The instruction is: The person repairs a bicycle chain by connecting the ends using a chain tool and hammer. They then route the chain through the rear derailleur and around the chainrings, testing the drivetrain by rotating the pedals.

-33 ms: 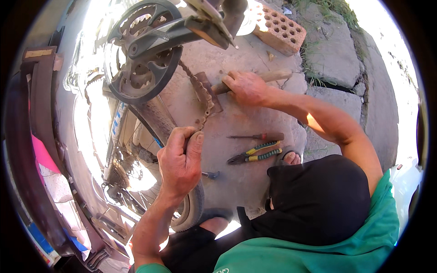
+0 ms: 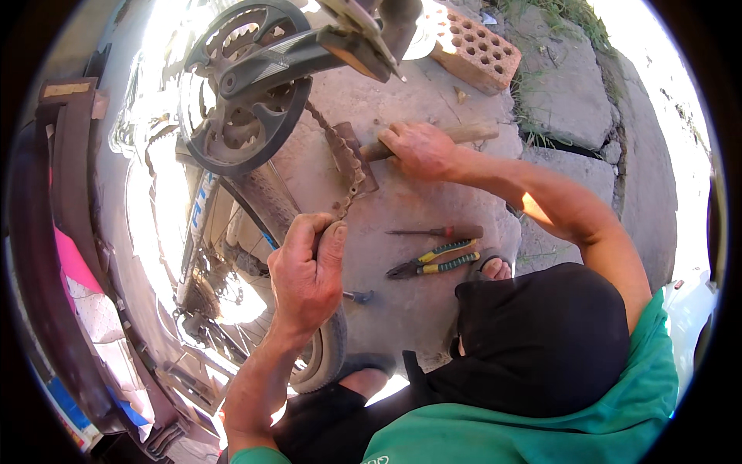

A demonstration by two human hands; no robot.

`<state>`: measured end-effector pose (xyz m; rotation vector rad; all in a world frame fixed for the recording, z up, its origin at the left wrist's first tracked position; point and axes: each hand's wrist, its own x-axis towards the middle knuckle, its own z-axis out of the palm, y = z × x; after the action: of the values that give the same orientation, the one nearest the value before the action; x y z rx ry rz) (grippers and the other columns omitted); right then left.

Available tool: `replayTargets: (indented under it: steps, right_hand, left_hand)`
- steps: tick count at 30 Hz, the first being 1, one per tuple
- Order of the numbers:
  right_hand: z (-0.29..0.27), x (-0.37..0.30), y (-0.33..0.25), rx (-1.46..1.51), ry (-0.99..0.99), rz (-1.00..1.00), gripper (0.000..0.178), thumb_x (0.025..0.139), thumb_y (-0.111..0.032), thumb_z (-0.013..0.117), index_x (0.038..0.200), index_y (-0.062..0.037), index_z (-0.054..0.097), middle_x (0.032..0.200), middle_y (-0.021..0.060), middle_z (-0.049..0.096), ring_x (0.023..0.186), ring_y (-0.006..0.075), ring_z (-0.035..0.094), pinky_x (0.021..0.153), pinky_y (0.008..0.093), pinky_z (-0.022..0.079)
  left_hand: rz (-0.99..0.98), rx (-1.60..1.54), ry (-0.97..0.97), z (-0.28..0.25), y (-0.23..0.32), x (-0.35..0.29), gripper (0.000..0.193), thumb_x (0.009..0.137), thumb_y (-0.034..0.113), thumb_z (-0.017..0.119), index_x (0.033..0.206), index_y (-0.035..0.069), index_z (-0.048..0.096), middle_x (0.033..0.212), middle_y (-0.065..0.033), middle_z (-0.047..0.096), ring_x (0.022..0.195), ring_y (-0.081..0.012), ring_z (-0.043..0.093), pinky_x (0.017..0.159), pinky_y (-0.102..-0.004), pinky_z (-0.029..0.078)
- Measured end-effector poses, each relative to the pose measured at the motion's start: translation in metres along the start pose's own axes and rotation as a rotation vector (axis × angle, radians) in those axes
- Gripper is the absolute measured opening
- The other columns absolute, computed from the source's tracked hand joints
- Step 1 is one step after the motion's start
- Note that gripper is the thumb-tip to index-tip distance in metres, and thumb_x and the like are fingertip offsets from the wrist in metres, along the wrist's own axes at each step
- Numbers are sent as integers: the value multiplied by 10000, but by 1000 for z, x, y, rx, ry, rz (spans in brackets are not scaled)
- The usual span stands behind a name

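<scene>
A rusty bicycle chain (image 2: 328, 127) hangs from the chainring (image 2: 202, 147) and runs down to my left hand (image 2: 308, 267), whose thumb and fingers pinch its lower end. My right hand (image 2: 421, 150) is wrapped round the wooden handle of a hammer (image 2: 473, 132). The hammer's flat, rusty brown head lies under or behind the chain, and the chain crosses its face. My fingers hide the end of the chain. Above them, the black crank arm (image 2: 282, 62) reaches across the chainring to the pedal (image 2: 352, 52).
Pliers with green and yellow handles (image 2: 433, 260) and a screwdriver (image 2: 464, 232) lie on the concrete by my foot. A small dark-headed tool (image 2: 359, 297) lies near the bicycle tyre (image 2: 332, 348). A perforated brick (image 2: 475, 50) sits at the far side, beside stone slabs (image 2: 564, 93).
</scene>
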<state>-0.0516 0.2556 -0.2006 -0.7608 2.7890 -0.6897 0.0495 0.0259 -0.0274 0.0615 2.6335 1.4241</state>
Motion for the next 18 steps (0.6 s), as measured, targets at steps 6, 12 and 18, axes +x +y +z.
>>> replayTargets:
  steps: [6,12,18]
  right_hand:
    - [-15,-36,-7,278,-158,52,371,854,-237,655,1126,8,600,1057,230,638,1011,390,609,864,457,481]
    - [-28,-56,-20,616,-246,268,378,922,-304,602,1109,23,632,933,192,673,823,306,649,744,403,494]
    - [-35,-61,-6,839,-206,456,388,940,-329,584,1069,32,639,841,155,643,761,225,605,693,379,472]
  left_hand:
    - [94,36,47,7,1,2,142,971,144,633,958,3,618,648,0,560,564,-51,509,528,-231,414]
    - [121,90,40,17,8,14,115,946,119,648,978,16,607,776,-168,642,639,-307,644,596,-337,499]
    - [117,110,15,27,12,24,131,959,148,629,967,20,597,808,-184,655,689,-376,654,603,-386,504]
